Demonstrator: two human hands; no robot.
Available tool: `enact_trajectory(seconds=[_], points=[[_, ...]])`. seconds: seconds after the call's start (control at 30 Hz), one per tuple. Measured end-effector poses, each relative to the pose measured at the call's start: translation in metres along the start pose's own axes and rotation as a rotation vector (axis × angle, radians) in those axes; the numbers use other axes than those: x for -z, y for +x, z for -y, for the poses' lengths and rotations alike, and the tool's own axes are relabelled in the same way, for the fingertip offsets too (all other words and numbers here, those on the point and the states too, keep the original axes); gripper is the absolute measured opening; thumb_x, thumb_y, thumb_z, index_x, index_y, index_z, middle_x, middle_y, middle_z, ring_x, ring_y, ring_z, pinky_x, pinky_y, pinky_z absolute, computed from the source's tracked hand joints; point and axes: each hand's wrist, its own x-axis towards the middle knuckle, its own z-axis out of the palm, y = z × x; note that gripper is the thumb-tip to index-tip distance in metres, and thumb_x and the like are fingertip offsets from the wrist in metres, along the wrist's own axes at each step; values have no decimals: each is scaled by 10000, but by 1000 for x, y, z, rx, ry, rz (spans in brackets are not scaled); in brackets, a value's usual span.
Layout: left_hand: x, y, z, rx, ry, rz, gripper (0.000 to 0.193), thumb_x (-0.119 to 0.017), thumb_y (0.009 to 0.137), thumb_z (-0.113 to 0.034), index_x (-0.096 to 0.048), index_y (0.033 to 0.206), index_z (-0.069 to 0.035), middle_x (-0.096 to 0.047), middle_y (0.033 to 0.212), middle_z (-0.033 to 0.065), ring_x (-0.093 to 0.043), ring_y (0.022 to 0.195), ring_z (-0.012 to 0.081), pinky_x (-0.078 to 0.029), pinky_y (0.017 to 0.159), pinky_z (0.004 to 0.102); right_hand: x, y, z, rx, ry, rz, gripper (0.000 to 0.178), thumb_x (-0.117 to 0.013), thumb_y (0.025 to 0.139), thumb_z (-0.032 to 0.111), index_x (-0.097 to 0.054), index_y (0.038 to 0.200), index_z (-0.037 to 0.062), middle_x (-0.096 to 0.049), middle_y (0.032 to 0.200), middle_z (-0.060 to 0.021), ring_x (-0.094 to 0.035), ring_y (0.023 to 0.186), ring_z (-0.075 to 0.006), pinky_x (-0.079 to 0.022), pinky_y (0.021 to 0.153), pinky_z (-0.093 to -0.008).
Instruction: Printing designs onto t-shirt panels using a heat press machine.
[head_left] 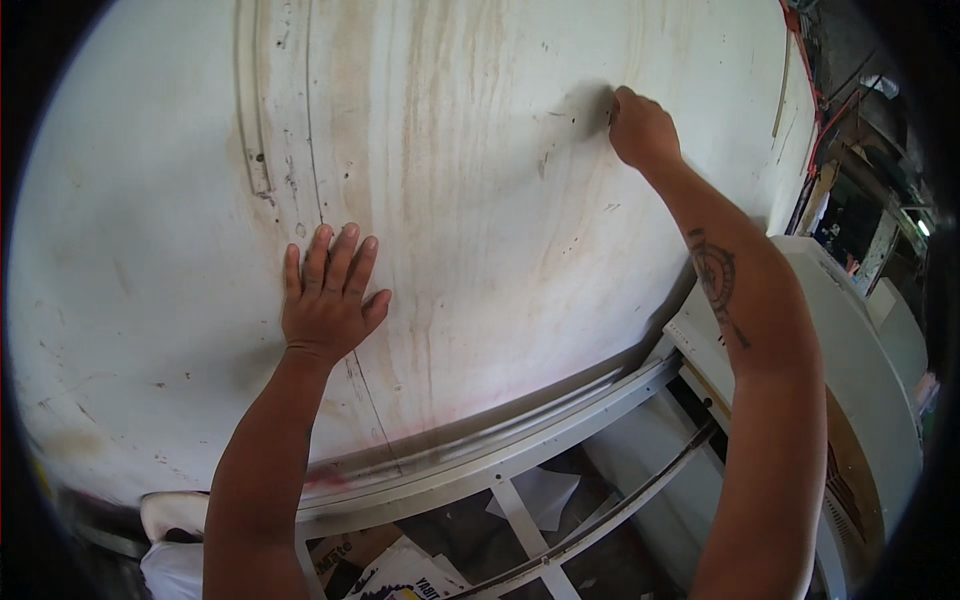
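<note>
A large white panel (500,280) with brown streaks, scuffs and small dark spots stands in front of me. My left hand (333,300) lies flat against it, fingers spread, holding nothing. It covers part of a thin dark seam (312,130) running down the panel. Higher up and to the right, my right hand (645,132) is closed, its knuckles close to the panel and casting a shadow on it. Whatever its fingers hold, if anything, is hidden.
A narrow raised strip (250,110) runs down the panel's upper left. Below the panel is a pale metal frame (470,478) with crossbars, over white sheets (540,497) and a cardboard box (350,555). At right sits a white cabinet-like piece (850,320), with red cables (818,90) beyond.
</note>
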Motion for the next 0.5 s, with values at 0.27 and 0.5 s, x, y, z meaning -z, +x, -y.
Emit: enact_trajectory(seconds=[0.27,0.5], points=[[-1,0,0,-7,-18,24,664,-564,792,-442,-377,1375,-184,-289,1460,51,-218,1370,275,-150,1096,525,24,-9,-25,15,46,232,369,-546,873,340,-531,1090,42,-621,1057,-156,-593,990,-314,-479,830,-404],[-1,0,0,-2,1,11,679,-578,780,-442,-383,1371,-167,-272,1467,58,-208,1373,279,-156,1091,531,23,-21,-2,-19,-172,186,226,-432,922,208,-567,1003,46,-633,980,-127,-618,950,-291,-504,788,-408]])
